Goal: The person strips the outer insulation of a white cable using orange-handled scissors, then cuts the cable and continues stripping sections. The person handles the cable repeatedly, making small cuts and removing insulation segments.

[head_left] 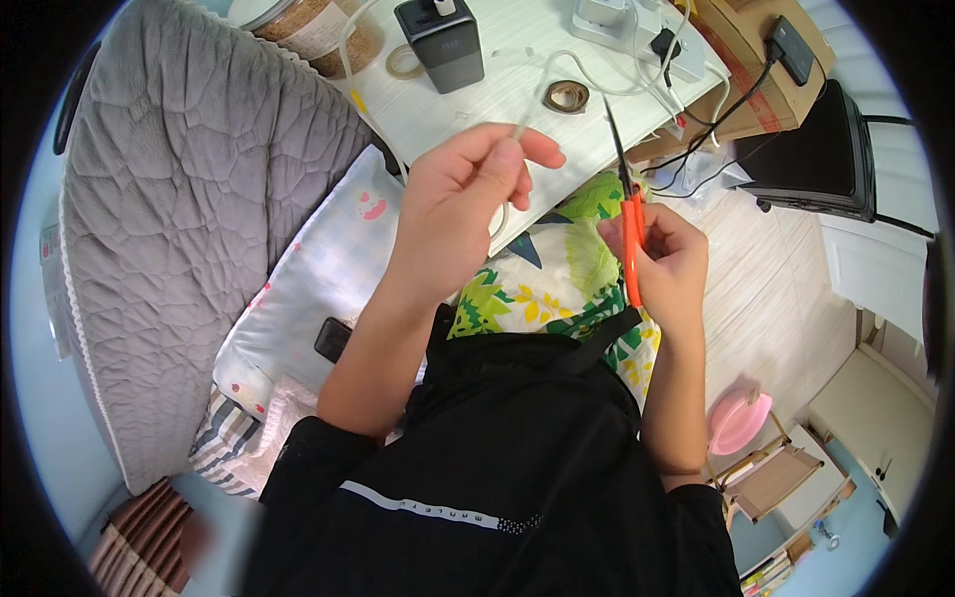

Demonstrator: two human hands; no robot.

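My left hand [460,194] is raised over the table's near edge, with thumb and index finger pinched on a thin white cable [521,127]. A loop of the cable shows below the fingers; its full run is partly hidden by the hand. To the right, my right hand [672,254] grips a pair of scissors [634,244] by the orange handles. The dark blades point up and away, and look close together. The scissors are apart from the cable in my left hand. Beyond both hands, a small roll of brown tape [567,97] lies on the white table [517,75].
A black box-shaped device [438,55], a pale tape roll [403,62] and a jar [313,30] stand at the back left. A white power strip [637,35] with cables sits back right, beside a cardboard box [761,90] and a black suitcase [811,149]. Grey quilted bedding [189,229] rises left.
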